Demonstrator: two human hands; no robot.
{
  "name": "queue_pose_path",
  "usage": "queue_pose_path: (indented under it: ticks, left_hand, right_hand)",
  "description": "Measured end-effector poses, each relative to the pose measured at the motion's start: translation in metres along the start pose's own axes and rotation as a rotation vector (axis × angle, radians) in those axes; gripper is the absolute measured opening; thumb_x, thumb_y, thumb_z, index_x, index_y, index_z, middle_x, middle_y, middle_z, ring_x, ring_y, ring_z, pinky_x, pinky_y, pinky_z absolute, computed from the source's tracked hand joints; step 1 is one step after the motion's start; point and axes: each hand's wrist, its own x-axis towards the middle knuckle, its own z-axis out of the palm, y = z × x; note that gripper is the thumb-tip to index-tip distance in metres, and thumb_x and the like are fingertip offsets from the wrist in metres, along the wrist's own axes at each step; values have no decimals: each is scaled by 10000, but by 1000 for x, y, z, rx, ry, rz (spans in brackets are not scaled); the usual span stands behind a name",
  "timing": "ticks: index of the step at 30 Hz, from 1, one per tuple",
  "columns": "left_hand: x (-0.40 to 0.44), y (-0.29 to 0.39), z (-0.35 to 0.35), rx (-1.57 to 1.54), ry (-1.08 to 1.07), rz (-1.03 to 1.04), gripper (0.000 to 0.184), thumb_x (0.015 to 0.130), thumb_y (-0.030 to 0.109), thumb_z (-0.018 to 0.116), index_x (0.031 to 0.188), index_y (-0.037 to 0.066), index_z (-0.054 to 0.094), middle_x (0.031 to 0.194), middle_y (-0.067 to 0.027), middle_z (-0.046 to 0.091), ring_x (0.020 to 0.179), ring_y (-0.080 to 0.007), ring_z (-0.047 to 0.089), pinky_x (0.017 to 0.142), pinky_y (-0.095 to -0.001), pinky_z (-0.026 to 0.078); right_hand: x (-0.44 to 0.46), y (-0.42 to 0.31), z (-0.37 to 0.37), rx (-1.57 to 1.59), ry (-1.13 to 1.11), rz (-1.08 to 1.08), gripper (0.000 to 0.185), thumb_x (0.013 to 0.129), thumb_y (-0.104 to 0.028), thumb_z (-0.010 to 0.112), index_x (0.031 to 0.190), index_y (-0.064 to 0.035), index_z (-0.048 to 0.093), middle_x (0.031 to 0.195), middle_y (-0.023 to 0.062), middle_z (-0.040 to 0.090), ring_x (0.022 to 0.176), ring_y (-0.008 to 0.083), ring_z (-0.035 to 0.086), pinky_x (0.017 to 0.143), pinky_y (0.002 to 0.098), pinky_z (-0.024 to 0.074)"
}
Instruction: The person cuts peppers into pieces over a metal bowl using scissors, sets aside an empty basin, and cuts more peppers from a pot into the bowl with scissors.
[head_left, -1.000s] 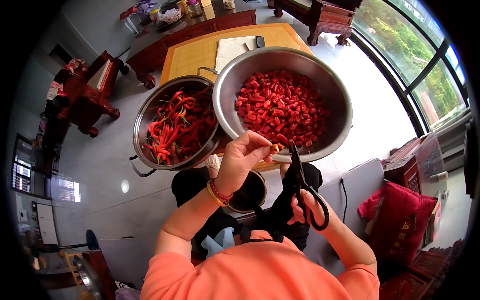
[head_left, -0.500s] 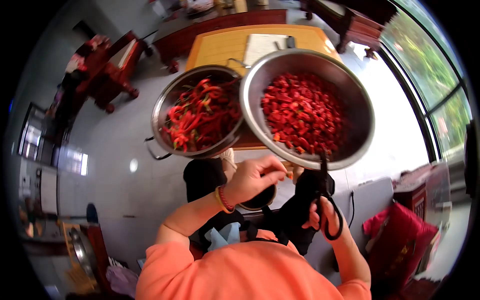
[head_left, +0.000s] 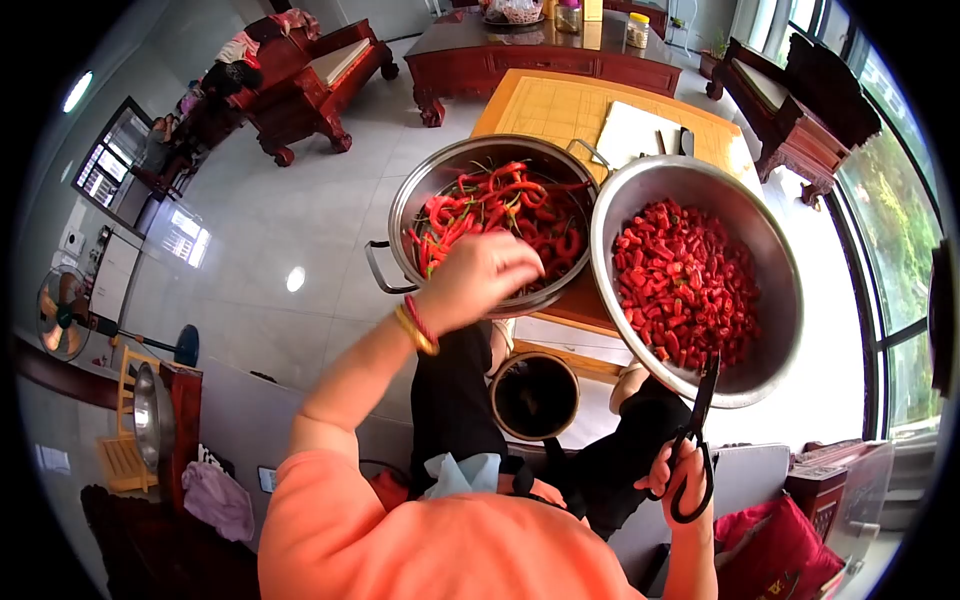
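Note:
My left hand (head_left: 478, 278), a red and yellow band at its wrist, hovers over the near edge of a two-handled steel pot (head_left: 400, 225). Its fingers are loosely bent and apart, with nothing visible in them. Whole red chili peppers (head_left: 515, 195) with some green stems fill the pot. My right hand (head_left: 682, 475) grips black-handled scissors (head_left: 703, 405) by their loops, blades pointing up at the near rim of a wide steel basin (head_left: 775, 265). Cut red chili pieces (head_left: 685, 285) cover the basin's bottom.
Between my legs stands a dark round bucket (head_left: 537, 398). The pot and basin rest at the near end of a wooden table (head_left: 545, 105), where a white board (head_left: 632, 130) also lies. Carved wooden furniture (head_left: 310, 85) stands farther off, and a fan (head_left: 62, 312) at the left.
My left hand has moved from between the vessels, above the bucket, up to the pot, its pinch loosened. The camera view has shifted. My right hand keeps hold of the scissors.

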Motion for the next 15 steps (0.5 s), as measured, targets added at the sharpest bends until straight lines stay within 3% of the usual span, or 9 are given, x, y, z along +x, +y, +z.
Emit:
queue_pose_path:
  ticks: [3,5,9,11,15]
  left_hand:
    - [39,-55,-23,223,17,-22,133,795,125,589,850,12,634,811,-124,620,759,-250,605,697,-319,473]
    - [60,-95,-25,338,9,-168,158,767,142,600,861,21,640,831,-140,623,784,-277,608,712,-339,476]
    - [99,-120,2,515,-30,-74,134,767,144,593,852,45,625,860,-124,614,837,-302,589,727,-377,469]
    - [114,-123,23,628,-66,72,147,776,157,573,885,60,592,884,-110,602,890,-296,568,759,-397,472]
    - [120,-133,52,883,-165,43,107,790,99,479,802,68,580,826,-101,595,888,-285,559,751,-385,489]
  right_hand:
    - [0,0,1,-3,16,27,466,887,-514,407,883,-51,454,598,8,411,491,111,416,593,325,523]
    - [-1,-1,3,-36,16,-11,469,892,-512,386,872,-50,457,591,7,414,485,110,417,577,316,522]
    - [-4,-5,9,-66,73,-9,481,883,-526,371,845,-53,447,595,7,413,483,109,419,551,301,517]
    - [-7,-6,10,-61,96,6,480,883,-525,372,844,-53,445,594,8,410,482,110,420,549,300,517]
    - [-13,-7,7,-17,47,-50,433,929,-455,348,880,-40,461,594,11,412,498,109,420,587,316,524]
